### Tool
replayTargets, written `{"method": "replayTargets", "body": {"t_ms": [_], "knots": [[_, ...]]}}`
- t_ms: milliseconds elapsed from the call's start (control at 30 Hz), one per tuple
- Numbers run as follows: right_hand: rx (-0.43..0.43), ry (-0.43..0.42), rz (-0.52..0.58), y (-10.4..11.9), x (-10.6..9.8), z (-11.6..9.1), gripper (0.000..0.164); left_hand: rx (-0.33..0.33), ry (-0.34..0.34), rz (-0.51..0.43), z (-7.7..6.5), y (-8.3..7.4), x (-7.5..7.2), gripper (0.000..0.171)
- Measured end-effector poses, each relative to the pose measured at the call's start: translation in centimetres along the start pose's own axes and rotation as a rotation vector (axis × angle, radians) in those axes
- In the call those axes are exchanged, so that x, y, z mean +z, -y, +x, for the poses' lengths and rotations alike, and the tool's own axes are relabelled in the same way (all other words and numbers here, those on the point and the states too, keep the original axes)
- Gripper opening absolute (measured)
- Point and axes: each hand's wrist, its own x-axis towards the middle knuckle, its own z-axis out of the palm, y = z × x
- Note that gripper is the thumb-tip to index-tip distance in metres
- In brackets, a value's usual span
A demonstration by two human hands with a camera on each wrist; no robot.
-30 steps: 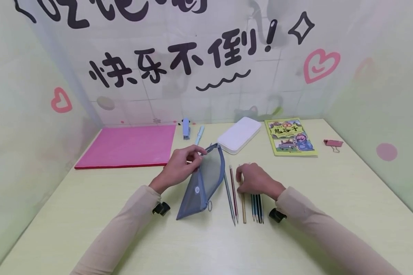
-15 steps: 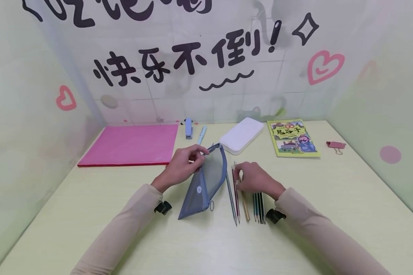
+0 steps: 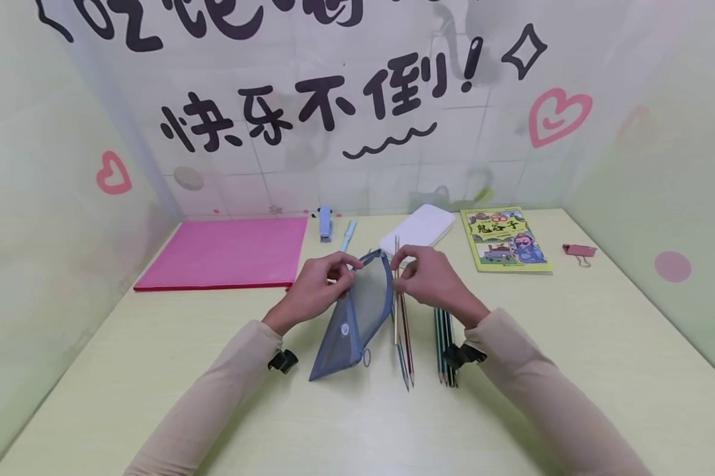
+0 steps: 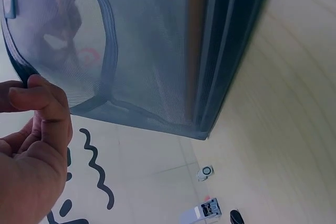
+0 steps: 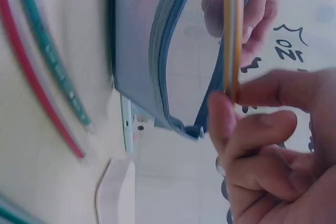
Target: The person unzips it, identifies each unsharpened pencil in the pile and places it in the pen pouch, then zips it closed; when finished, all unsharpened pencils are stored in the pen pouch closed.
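My left hand (image 3: 318,284) pinches the upper edge of a blue-grey mesh pencil pouch (image 3: 336,337), which stands with its zip mouth spread toward the right. In the left wrist view a brown strip shows through the mesh of the pouch (image 4: 147,66) along its bottom. Between thumb and fingertips, my right hand (image 3: 431,277) holds a gold pencil (image 5: 232,35), raised beside the mouth. Below it on the table lie a red pencil (image 3: 408,350) and a teal pencil (image 3: 402,367). Several dark green and black pencils (image 3: 442,344) lie in a row under the right wrist.
Behind the pouch are a light blue pen (image 3: 348,235), a blue stapler (image 3: 325,225) and a white case (image 3: 419,228). A pink folder (image 3: 226,254) lies back left. To the back right are a yellow comic-style book (image 3: 506,241) and a pink binder clip (image 3: 580,251).
My right hand has lifted the gold pencil off the table and carried it left and up to the pouch's mouth. The left hand and the pouch have stayed in place.
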Motion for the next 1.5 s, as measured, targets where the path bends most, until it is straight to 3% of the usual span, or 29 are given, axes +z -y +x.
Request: {"method": "replayTargets", "body": {"t_ms": [167, 467, 800, 1100, 1300, 1500], "knots": [[-0.011, -0.115, 0.117, 0.1, 1.3, 0.4, 0.022, -0.005, 0.001, 0.012, 0.1, 0.1, 0.2, 0.021], [-0.023, -0.181, 0.201, 0.3, 2.8, 0.9, 0.019, 0.011, 0.0, 0.024, 0.3, 0.2, 0.5, 0.023], [0.001, -0.105, 0.201, 0.6, 4.3, 0.1, 0.021, -0.023, -0.04, 0.018, 0.3, -0.2, 0.8, 0.026], [0.013, -0.03, 0.106, 0.9, 5.2, -0.1, 0.02, -0.007, -0.052, 0.028, 0.4, -0.1, 1.2, 0.025], [-0.037, -0.017, 0.015, 0.7, 4.3, 0.0, 0.021, 0.003, -0.04, 0.026, 0.3, -0.2, 1.0, 0.026], [-0.077, -0.047, -0.006, -0.4, 2.0, -0.4, 0.014, -0.021, -0.037, 0.03, 0.3, 0.0, 0.8, 0.024]]}}
